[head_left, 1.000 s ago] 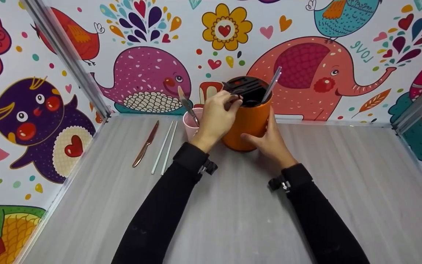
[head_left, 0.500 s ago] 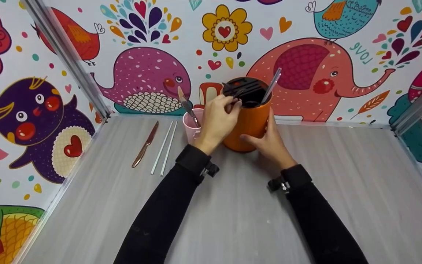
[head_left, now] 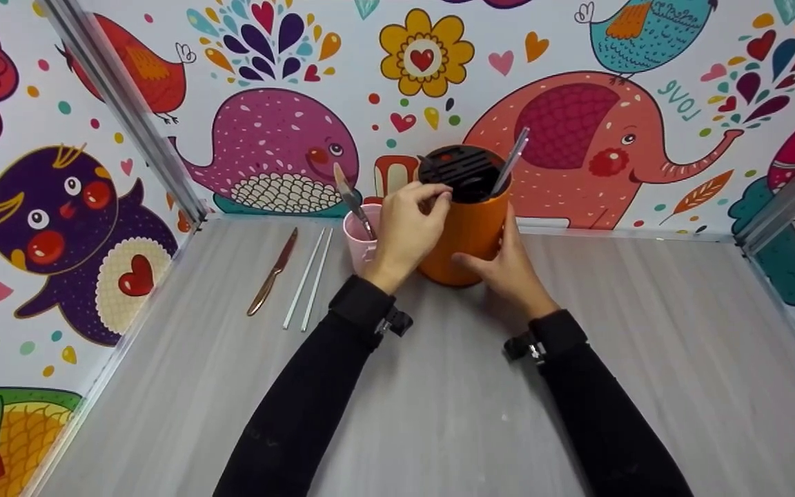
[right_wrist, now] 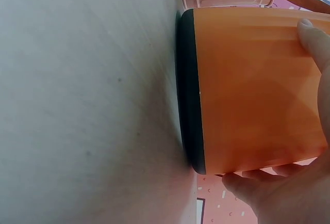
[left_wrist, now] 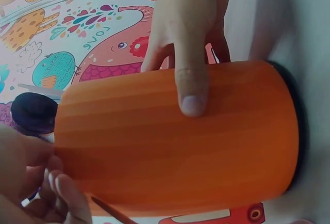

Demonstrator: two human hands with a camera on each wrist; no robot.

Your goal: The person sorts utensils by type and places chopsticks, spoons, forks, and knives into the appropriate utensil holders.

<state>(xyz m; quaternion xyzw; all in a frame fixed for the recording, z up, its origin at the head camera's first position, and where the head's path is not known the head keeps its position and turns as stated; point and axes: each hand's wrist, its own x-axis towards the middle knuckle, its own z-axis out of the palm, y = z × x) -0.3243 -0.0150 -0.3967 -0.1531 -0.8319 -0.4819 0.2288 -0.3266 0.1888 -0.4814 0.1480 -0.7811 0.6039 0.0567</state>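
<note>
An orange utensil holder [head_left: 463,238] with a slotted black top [head_left: 459,166] stands upright on the table. My right hand [head_left: 511,269] grips its side, thumb in front and fingers round the far side. At the holder's rim is my left hand [head_left: 411,224], fingers bent and fingertips close together; whether they pinch anything is hidden. A dark, glossy rounded piece [left_wrist: 35,113] shows just above the rim beside those fingers in the left wrist view; its kind is unclear. Clear, straw-like sticks [head_left: 513,159] lean out of the holder's right side.
Left of the holder is a pink cup [head_left: 356,241] with a shiny pointed utensil [head_left: 351,200] in it. Two pale chopsticks [head_left: 313,283] and a copper-coloured knife [head_left: 273,273] lie further left. A patterned wall [head_left: 287,145] rises behind.
The dark piece seen at my left fingertips a second ago no longer shows above them in the head view. My left hand has shifted slightly down; my right hand keeps its grip on the utensil holder.
</note>
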